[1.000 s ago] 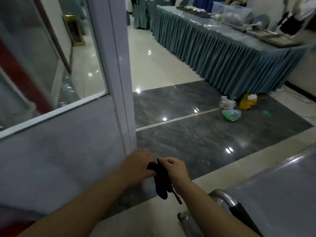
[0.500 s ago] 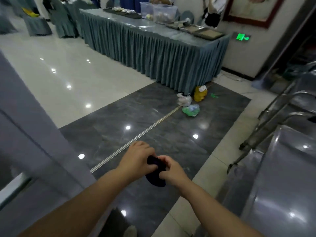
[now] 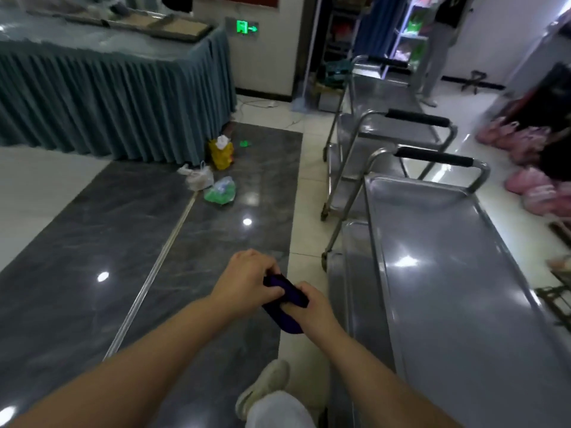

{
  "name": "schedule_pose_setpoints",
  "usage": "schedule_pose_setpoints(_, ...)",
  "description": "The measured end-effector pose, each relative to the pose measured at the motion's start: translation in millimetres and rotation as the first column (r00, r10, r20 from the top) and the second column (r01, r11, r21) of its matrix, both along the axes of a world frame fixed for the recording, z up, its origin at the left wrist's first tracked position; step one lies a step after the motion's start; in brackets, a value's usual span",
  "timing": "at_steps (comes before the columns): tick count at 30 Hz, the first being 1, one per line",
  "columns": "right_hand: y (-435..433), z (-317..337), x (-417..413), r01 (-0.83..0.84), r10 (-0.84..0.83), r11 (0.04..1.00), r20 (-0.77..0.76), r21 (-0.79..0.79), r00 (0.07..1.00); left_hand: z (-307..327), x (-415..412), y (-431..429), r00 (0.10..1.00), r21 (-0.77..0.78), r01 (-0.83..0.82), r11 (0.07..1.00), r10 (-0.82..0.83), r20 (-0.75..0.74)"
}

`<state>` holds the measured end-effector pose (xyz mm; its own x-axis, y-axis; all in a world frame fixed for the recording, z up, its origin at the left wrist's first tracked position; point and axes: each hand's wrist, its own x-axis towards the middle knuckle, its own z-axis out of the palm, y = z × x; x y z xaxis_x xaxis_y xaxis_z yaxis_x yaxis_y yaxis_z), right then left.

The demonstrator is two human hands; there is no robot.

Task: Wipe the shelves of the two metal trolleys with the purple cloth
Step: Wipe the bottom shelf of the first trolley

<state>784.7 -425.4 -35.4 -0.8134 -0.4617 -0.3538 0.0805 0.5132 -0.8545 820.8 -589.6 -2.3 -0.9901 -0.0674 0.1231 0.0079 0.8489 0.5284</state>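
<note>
Two hands are meeting at the lower centre of the frame, above the floor (image 3: pixel 216 236). The left hand (image 3: pixel 247 279) is curling its fingers over the upper end of the purple cloth (image 3: pixel 285 319), and the right hand (image 3: pixel 312 304) is clutching the lower end, so each grip is closing on fabric and neither is spread. The cloth is sitting bunched between them, touching no metal yet.

The nearest trolley (image 3: pixel 381 273) is standing at the right of the frame, with its top shelf (image 3: pixel 448 288) lying just beside the right hand. Its lower shelf (image 3: pixel 352 273) is showing under the left edge. The second trolley (image 3: pixel 389 128) is waiting behind it, toward the upper right.

The step in hand is probably readying the cloth. Doing it well likely means folding it into a flat pad rather than a wad. One hand should then be pressing it down on the top shelf and stroking in overlapping lanes from the handle (image 3: pixel 432 156) end back, running along the raised rim too.
</note>
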Motion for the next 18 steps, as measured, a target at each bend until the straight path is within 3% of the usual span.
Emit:
schedule_pose_setpoints(9, -22.6, -23.4, -160.4, 0.19, -0.19, 0.982, 0.011, 0.0, 0.982, -10.4, -191.9, -37.3, 0.914, 0.01, 0.232, 0.973, -0.222, 0.339)
schedule_pose_setpoints(18, -39.9, -18.9, -274.7, 0.323, -0.318, 0.945, 0.099, -0.042, 0.943, -9.8, -344.6, -56.1, 0.847, 0.197, 0.371, 0.907, -0.418, 0.329)
